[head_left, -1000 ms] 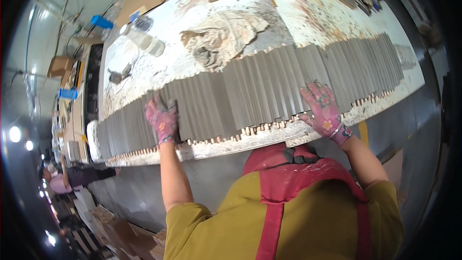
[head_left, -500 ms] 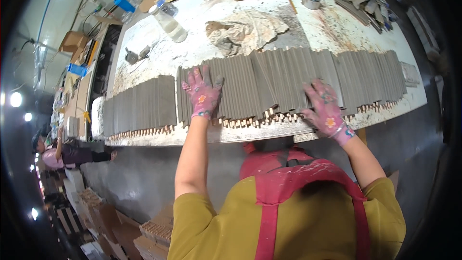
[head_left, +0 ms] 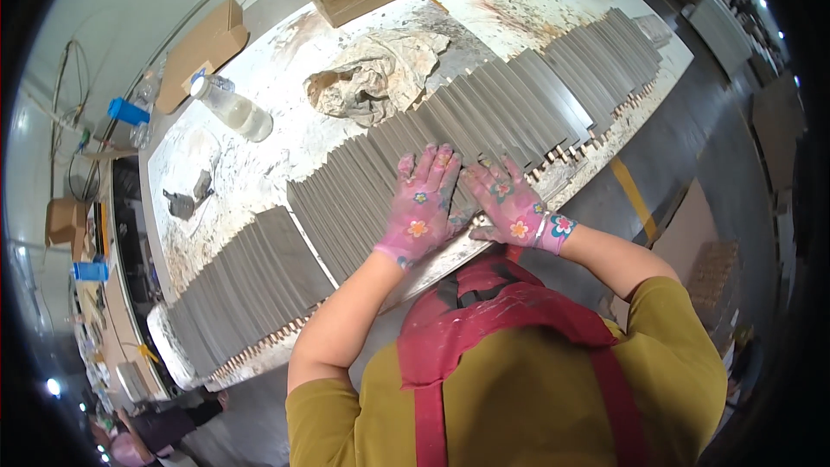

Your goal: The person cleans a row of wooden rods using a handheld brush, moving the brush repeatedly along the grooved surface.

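Bright on the white surface, close to washed out around the bottle. Crisp enough on left hand and right hand to pick out printed flowers. Catching pale sheen on the grey slats, right of both hands. Dimmer on the floor; shadowed dark mid-shirt. Flaring white at a lamp, lower left. Bent fisheye-style toward the rim, falling to black at the corners. Murky and soft on the co-worker, too small for detail.
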